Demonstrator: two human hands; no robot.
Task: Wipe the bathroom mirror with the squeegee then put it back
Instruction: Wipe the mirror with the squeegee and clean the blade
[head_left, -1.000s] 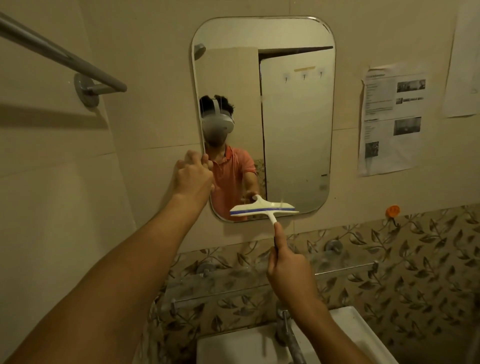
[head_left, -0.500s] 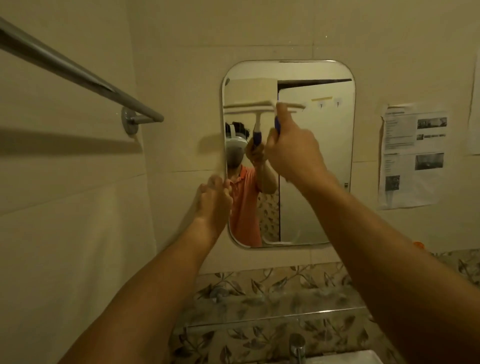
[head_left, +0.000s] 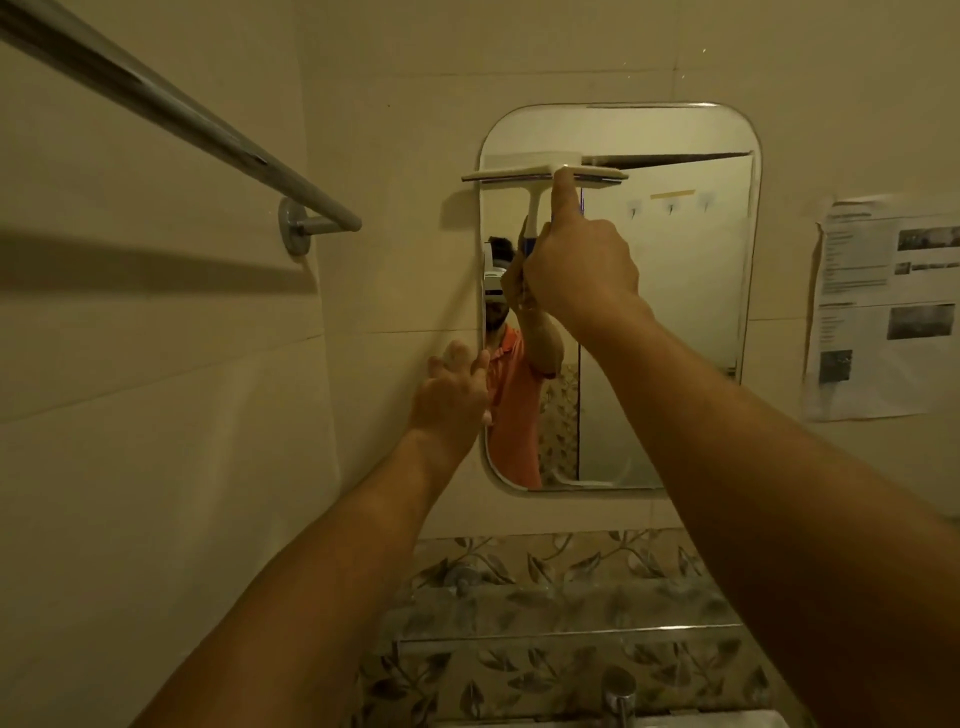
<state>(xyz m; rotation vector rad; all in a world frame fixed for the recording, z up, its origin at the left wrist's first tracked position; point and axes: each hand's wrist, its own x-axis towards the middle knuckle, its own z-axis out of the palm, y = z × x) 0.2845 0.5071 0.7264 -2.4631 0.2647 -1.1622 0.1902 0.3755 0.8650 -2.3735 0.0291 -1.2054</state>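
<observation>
A rounded rectangular mirror (head_left: 675, 312) hangs on the beige tiled wall. My right hand (head_left: 579, 270) grips the handle of a white squeegee (head_left: 519, 174), index finger stretched up along it. The squeegee's blade lies flat against the upper left part of the glass, its left end past the mirror's edge. My left hand (head_left: 454, 395) holds the mirror's left edge at mid height, fingers curled round the rim. The glass reflects a person in an orange shirt.
A metal towel bar (head_left: 182, 111) runs along the left wall at head height. Printed paper sheets (head_left: 883, 306) are stuck to the wall right of the mirror. Below are a glass shelf (head_left: 571, 618) on leaf-patterned tiles and a tap (head_left: 618, 691).
The squeegee went from the mirror's bottom edge up to its upper left part. My left hand stayed on the left edge. The view tilted up and closer.
</observation>
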